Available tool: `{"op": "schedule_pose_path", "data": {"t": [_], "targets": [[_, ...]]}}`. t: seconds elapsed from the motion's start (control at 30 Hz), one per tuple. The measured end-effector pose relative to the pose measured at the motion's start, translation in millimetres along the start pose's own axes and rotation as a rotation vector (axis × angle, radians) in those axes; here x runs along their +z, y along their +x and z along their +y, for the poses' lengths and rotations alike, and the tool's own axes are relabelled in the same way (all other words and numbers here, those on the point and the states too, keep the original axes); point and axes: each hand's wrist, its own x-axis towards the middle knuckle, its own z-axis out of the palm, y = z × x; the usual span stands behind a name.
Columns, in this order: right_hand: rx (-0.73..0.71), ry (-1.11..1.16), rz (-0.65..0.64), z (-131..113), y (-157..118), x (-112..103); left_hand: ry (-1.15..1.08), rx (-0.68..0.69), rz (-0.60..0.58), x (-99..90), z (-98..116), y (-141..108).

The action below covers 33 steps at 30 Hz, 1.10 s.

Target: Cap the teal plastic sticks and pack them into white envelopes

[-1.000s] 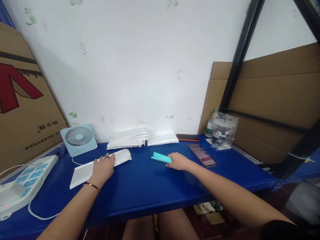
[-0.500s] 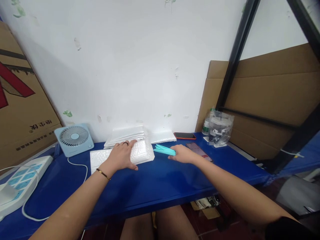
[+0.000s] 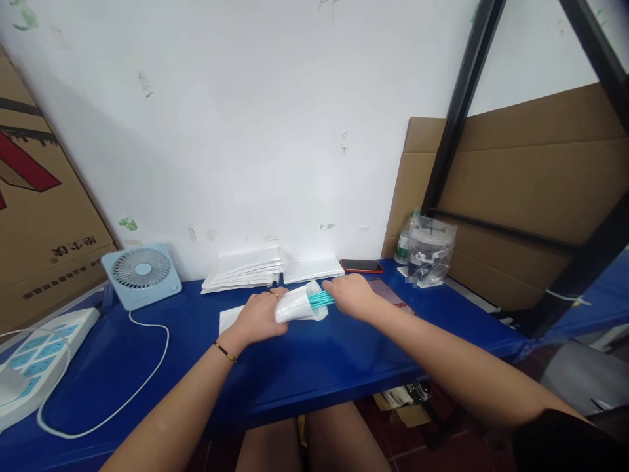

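My left hand [image 3: 260, 316] is closed around a white bubble mailer [image 3: 295, 305], squeezing it so that its mouth gapes towards the right. In my right hand [image 3: 350, 295] is a bundle of thin turquoise sticks [image 3: 320, 299], whose far ends sit inside the mailer's mouth. The inner ends of the sticks are hidden by the mailer. Behind my hands lie a stack of flat white mailers [image 3: 243, 269] and a smaller white pile [image 3: 313, 268]. Under my right hand a phone [image 3: 392, 295] is partly covered.
A light blue fan [image 3: 142, 275] and a white power strip [image 3: 46, 367] with a cable are on the left of the blue table [image 3: 275, 380]. A red-edged phone [image 3: 362, 265], a bottle [image 3: 403, 242] and a bagged cup [image 3: 432, 252] stand back right, beside a black metal post [image 3: 459, 111].
My left hand has lifted the bubble mailer and gripped it, moving right. The turquoise sticks in my right hand have gone from beside the mailer into its mouth.
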Motion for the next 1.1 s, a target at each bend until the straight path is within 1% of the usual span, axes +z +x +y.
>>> {"op": "schedule_pose_path", "data": {"t": [0.17, 0.27, 0.37, 0.43, 0.5, 0.57, 0.63, 0.67, 0.77, 0.83, 0.9, 1.0, 1.1], "targets": [[-0.171, -0.051, 0.070, -19, 3, -11, -0.107, -0.008, 0.005, 19.5, 18, 8], [-0.233, -0.012, 0.046, -26, 7, -16, -0.075, -0.011, 0.050, 33.2, 28, 13], [-0.294, 0.074, -0.026, -21, 10, -23, -0.040, -0.082, 0.071, 45.0, 35, 15], [-0.314, 0.166, -0.042, -12, 10, -29, -0.128, -0.133, 0.084, 48.5, 35, 16], [-0.341, 0.332, 0.002, 0, 7, -34, -0.297, -0.150, 0.123, 47.9, 33, 17], [-0.346, 0.552, 0.111, 7, 4, -36, -0.456, -0.148, 0.180, 45.0, 32, 19], [-0.299, 0.729, 0.238, 5, 3, -32, -0.561, -0.146, 0.223, 42.1, 32, 21], [-0.280, 0.777, 0.286, 2, 4, -29, -0.592, -0.146, 0.239, 41.3, 33, 22], [-0.287, 0.778, 0.357, -12, 9, -19, -0.631, -0.138, 0.265, 40.6, 37, 23], [-0.236, 0.777, 0.430, -17, 12, -16, -0.635, -0.128, 0.255, 39.9, 39, 23], [-0.202, 0.814, 0.462, -18, 13, -17, -0.638, -0.116, 0.250, 37.1, 40, 22], [-0.262, 0.847, 0.424, -16, 12, -21, -0.631, -0.091, 0.290, 29.4, 40, 22], [-0.181, 0.841, 0.518, -16, 11, -22, -0.631, -0.093, 0.315, 21.7, 41, 23]]}}
